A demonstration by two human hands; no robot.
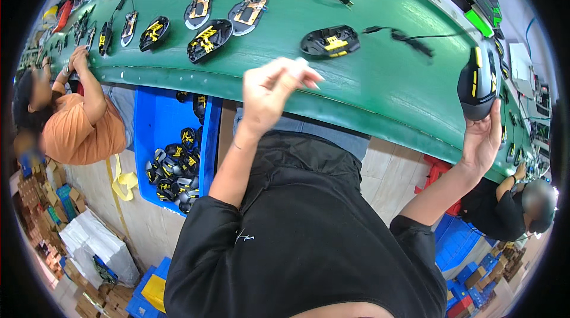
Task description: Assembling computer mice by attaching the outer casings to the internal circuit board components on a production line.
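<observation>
black shirt [309,229] below, two hands well apart at the green bench [380,86].
right hand [484,143] grips a mouse [477,80] by its lower end, over the bench's right side; left hand [264,92] hangs by the near edge, thumb and fingers drawn together, though blur hides whether they pinch anything. an open shell [329,42] lies just beyond it, near a loose cable [415,42]. blue bin [155,122] below holds many black-and-yellow parts [178,167].

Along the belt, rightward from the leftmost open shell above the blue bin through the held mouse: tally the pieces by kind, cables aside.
Open shells: 3
Bases with boards: 2
Mouse in right hand: 1
Total: 6
</observation>
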